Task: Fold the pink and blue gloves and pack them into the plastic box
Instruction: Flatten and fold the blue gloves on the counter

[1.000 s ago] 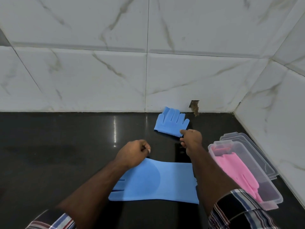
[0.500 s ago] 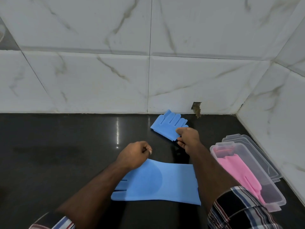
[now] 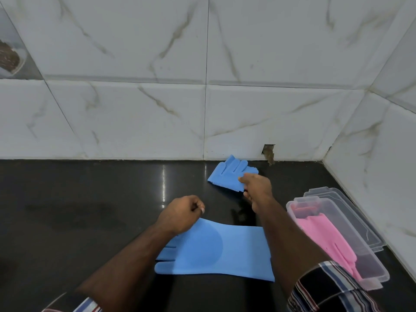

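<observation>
A blue glove lies flat on the black counter near me, fingers pointing left. My left hand hovers as a closed fist over its far edge, holding nothing that I can see. A second blue glove, folded with bristles showing, sits near the back wall. My right hand pinches its near right corner. Pink gloves lie inside the clear plastic box at the right.
A clear lid lies behind the box against the right wall. Marble tiles form a corner at the back right, with a small hole in the back wall. The dark counter stretches out to the left.
My right hand has pushed forward onto the folded blue glove, which has shifted and turned slightly to the left. My left fist has stayed in place.
</observation>
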Available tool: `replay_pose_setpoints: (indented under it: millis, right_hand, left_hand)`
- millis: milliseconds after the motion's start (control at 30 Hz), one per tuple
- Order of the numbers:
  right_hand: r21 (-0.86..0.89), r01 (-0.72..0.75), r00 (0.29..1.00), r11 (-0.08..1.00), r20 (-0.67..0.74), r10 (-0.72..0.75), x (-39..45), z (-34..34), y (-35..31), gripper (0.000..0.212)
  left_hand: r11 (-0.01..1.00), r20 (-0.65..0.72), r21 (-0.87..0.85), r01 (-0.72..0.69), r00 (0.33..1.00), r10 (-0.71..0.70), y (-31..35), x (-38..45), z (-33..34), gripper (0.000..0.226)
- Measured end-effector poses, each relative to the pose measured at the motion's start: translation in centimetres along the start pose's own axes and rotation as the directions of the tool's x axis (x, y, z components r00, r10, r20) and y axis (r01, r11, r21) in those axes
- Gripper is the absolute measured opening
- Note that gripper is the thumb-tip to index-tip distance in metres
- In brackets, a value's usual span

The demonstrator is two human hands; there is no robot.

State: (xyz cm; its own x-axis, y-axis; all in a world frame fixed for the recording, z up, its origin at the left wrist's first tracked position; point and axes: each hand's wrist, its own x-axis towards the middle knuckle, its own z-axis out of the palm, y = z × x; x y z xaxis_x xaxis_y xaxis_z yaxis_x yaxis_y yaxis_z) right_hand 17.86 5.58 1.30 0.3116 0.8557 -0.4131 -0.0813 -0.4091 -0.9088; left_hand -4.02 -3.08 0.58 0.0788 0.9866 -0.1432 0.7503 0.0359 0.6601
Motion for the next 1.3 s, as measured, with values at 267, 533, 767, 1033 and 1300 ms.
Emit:
replay_pose_setpoints:
  millis: [267, 533, 767, 1033, 1300]
  right_hand:
    - [-0.232, 0.604, 0.797, 0.763, 0.164, -0.581, -3.7, -0.6, -5.0, 0.013]
    - [-0.107, 0.686, 0.634, 0.720, 0.574, -0.519, -10.7, -2.3, -7.5, 0.023]
    - [-0.072, 0.678, 0.614, 0.732, 0.604, -0.509, -13.9, -3.9, -6.8, 0.018]
    - [-0.278, 0.523, 0.697, 0.806, 0.684, -0.216, -14.4, -7.8, -3.4, 0.035]
    - [-0.529, 0.622, 0.783, 0.578, 0.428, -0.451, -13.3, -8.9, -0.7, 0.009]
  left_hand:
    - [0.993, -0.177, -0.074, -0.092, 0.981, 0.078, 2.3, 0.0, -3.0, 0.010]
    - [0.861, -0.087, -0.079, -0.503, 0.863, 0.497, 8.2, -1.1, -7.6, 0.061]
    - [0.906, 0.128, 0.053, -0.419, 0.903, 0.410, 9.4, -2.4, -9.8, 0.014]
    - [0.893, 0.082, -0.058, -0.447, 0.889, 0.450, 9.8, -4.5, -9.7, 0.008]
    - [0.933, 0.023, -0.045, -0.357, 0.933, 0.358, 5.7, -3.6, -9.4, 0.005]
